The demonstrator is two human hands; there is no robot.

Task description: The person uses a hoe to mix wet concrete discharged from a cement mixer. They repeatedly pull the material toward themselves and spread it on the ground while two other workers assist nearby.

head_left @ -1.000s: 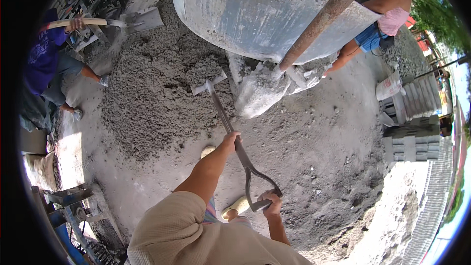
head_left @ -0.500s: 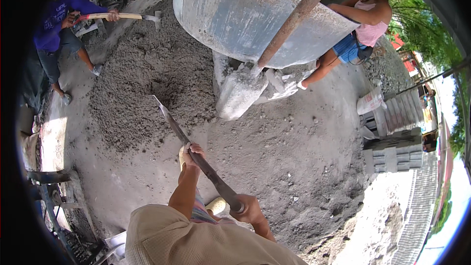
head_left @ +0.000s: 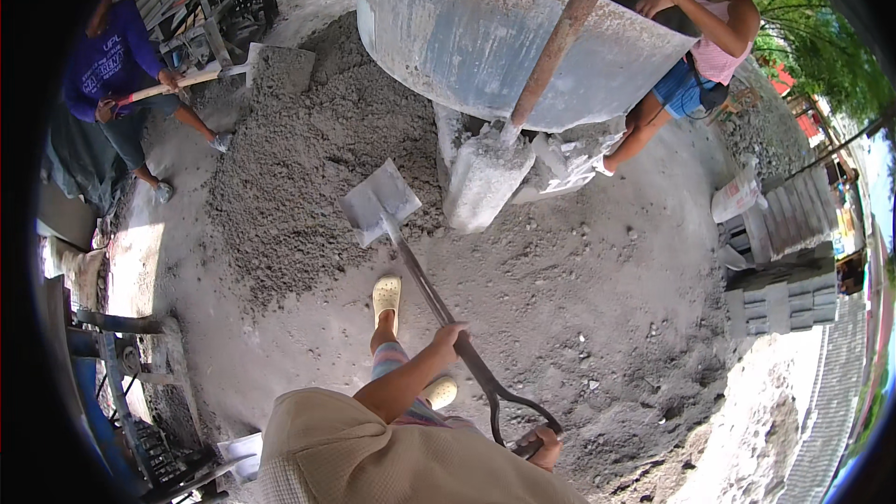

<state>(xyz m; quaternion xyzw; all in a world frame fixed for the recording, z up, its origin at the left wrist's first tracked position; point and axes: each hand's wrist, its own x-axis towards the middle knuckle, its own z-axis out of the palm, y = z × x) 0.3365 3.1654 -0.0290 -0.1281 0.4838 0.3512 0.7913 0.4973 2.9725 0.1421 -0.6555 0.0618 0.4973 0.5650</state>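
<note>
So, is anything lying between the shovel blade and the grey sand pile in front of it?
Nothing visible. The shovel blade hangs at the near edge of the grey pile, with only loose mix below. The left hand holds the shaft, the right hand the handle loop. The concrete post base stands to the blade's right.

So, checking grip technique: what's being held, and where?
A shovel: left hand grips mid-shaft, right hand holds the D-shaped end handle.
</note>
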